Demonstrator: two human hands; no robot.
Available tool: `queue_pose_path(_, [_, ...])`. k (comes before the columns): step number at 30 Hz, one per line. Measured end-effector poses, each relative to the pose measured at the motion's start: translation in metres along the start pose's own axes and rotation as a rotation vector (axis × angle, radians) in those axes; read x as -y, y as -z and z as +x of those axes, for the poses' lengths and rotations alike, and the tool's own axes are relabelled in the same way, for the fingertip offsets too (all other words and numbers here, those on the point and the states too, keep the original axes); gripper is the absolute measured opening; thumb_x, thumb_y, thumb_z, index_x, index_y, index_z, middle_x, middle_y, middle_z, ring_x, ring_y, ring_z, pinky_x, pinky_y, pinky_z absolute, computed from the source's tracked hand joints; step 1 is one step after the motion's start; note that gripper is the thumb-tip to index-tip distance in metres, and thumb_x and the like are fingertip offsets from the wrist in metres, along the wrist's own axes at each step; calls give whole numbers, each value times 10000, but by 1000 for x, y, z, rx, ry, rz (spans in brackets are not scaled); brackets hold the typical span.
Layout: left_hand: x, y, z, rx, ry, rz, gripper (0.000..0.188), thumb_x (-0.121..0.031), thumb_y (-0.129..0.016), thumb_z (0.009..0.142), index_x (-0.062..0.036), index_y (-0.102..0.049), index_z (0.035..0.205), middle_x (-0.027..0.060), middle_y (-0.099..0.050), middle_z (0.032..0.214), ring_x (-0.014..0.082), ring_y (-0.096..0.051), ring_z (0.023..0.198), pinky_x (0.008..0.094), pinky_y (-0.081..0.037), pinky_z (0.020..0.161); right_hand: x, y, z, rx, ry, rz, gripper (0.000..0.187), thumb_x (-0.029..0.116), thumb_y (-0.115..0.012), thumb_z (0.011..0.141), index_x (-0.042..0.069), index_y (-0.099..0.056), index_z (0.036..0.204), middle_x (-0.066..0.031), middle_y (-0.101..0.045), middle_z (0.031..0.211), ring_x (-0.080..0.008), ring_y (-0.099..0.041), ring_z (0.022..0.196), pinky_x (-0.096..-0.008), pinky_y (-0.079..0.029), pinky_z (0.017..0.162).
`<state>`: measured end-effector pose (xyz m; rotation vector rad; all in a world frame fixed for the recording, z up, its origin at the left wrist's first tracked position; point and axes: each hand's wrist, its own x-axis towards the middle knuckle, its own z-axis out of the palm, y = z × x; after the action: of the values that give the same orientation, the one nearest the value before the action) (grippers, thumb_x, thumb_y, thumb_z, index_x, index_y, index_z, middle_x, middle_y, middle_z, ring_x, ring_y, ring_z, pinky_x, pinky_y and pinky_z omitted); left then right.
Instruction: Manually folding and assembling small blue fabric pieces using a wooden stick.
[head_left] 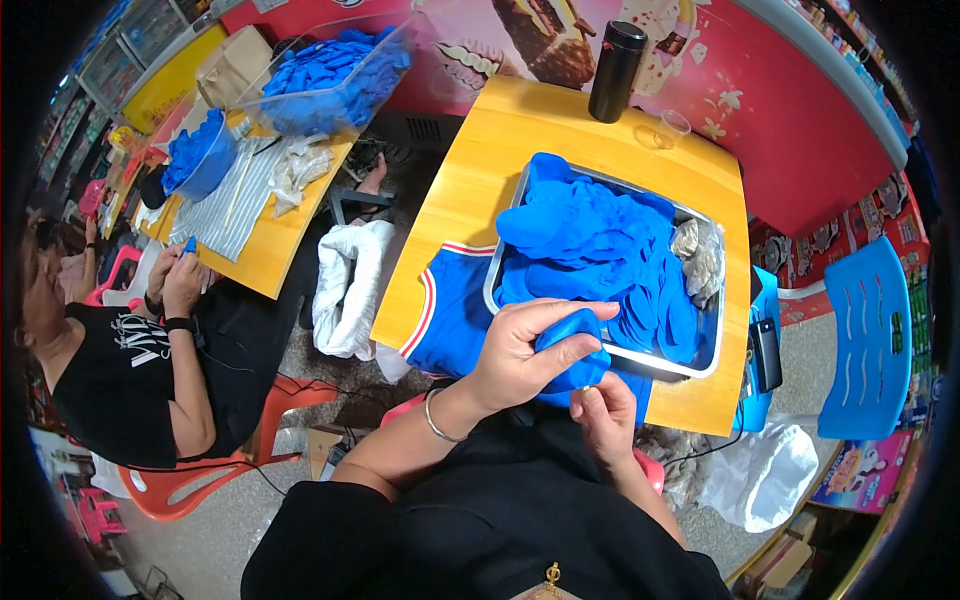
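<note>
My left hand (528, 348), with a bangle on its wrist, is closed on a blue fabric piece (577, 352) in front of my body. The piece is curved, and part of it is hidden behind the thumb and fingers. Just below it, my right hand (608, 418) has thumb and forefinger pinched together. A small pale spot shows at those fingertips, too small to name. Beyond both hands, a metal tray (716, 345) holds a heap of similar rounded blue fabric pieces (610, 240). Crumpled clear plastic bags (699, 262) lie at the tray's right end.
A blue garment (450, 310) with striped trim lies under the tray on the wooden table (450, 185). A black bottle (616, 75) and a clear cup (672, 128) stand at the back. At left, a seated co-worker (120, 370) handles a blue piece near a blue-filled plastic bin (340, 105).
</note>
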<state>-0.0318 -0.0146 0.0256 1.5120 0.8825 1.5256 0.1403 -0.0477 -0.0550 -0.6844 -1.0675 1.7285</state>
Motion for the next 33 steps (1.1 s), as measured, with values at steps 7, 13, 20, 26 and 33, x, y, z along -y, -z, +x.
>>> queue_pose_path(7, [-5,-2,0,5,-11,5,251,-93,-640,796,27,-617,1015,116,-654,974,136,-616,806,236,-469,705,-7,-4,-1,18,-10,75,166,67,-501,887,5,-552,1032,-51,-556,752,-83,-482,619,-197,-354,526])
queue_pose_path(13, [-3,6,4,15,114,73,146,-67,-616,811,1,-651,936,55,-597,772,109,-546,718,226,-422,648,20,9,21,-94,335,-632,257,-56,-539,792,5,-620,1028,-76,-586,724,-128,-537,602,-232,-413,545])
queue_pose_path(20, [12,6,12,11,134,-63,106,-29,-620,798,10,-674,880,35,-525,754,91,-497,730,210,-406,655,37,13,29,-46,585,-1161,340,-57,-615,685,73,-653,997,-74,-557,652,-203,-540,550,-292,-416,499])
queue_pose_path(26, [18,6,12,1,298,-244,112,-44,-626,802,10,-677,887,20,-539,782,82,-499,756,220,-415,703,47,17,32,-3,713,-1359,343,-26,-642,646,115,-675,957,-32,-530,621,-179,-532,535,-299,-408,466])
queue_pose_path(33, [31,14,15,45,561,-494,123,-83,-618,822,0,-657,905,50,-614,857,89,-559,797,226,-439,745,69,36,35,211,621,-1359,314,12,-632,648,113,-683,942,-30,-540,617,-171,-531,529,-292,-404,465])
